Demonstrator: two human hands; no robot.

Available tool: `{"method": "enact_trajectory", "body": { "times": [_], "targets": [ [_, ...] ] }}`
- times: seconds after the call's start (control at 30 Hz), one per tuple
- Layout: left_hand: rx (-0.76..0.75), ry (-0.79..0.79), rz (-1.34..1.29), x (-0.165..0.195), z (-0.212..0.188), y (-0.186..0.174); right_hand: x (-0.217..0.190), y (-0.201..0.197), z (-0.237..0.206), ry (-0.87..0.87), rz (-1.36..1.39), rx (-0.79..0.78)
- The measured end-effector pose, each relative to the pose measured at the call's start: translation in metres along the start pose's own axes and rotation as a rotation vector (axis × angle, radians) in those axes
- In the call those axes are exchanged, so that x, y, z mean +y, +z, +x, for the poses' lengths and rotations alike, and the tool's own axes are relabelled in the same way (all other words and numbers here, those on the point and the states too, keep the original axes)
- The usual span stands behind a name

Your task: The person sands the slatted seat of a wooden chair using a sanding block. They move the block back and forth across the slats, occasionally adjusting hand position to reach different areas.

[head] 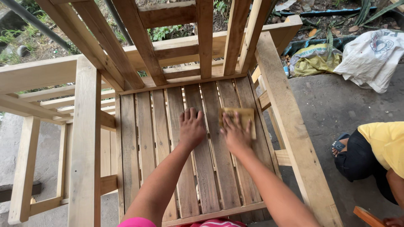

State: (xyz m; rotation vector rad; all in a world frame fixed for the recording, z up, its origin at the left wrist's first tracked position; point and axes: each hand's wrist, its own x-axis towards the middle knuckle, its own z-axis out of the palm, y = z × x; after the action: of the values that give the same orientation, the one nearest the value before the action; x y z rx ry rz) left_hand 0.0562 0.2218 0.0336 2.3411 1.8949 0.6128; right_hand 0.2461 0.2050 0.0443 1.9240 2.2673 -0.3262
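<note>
Two bare hands on the slatted seat of an unfinished pale-wood chair, the right one bearing on a sheet of abrasive paper.

The right hand (235,133) lies flat, fingers spread and pressed down on the tan rectangular sheet of sandpaper (240,117); it pinches nothing. The sheet sits directly under and just beyond the fingertips, at the far right of the seat of rough parallel planks (145,138), its long axis across the slats, which run near to far with narrow gaps between them. The left hand (191,128), fingers together and palm down, rests on bare slats just left of the sheet, apart from it. The right hand is nearer. At far right, a crouching person in a yellow shirt (385,141) works on grey concrete floor (332,105).
</note>
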Motion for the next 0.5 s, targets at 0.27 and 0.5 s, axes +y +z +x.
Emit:
{"method": "enact_trajectory", "body": {
  "times": [0.27,0.5],
  "targets": [
    [-0.046,-0.039,-0.042,0.003,0.003,-0.003,0.002,0.02,-0.01,0.005,0.137,0.018],
    [-0.032,-0.04,-0.052,0.003,0.005,-0.005,0.013,0.034,0.035,-0.074,0.106,0.165]
  ]
}}
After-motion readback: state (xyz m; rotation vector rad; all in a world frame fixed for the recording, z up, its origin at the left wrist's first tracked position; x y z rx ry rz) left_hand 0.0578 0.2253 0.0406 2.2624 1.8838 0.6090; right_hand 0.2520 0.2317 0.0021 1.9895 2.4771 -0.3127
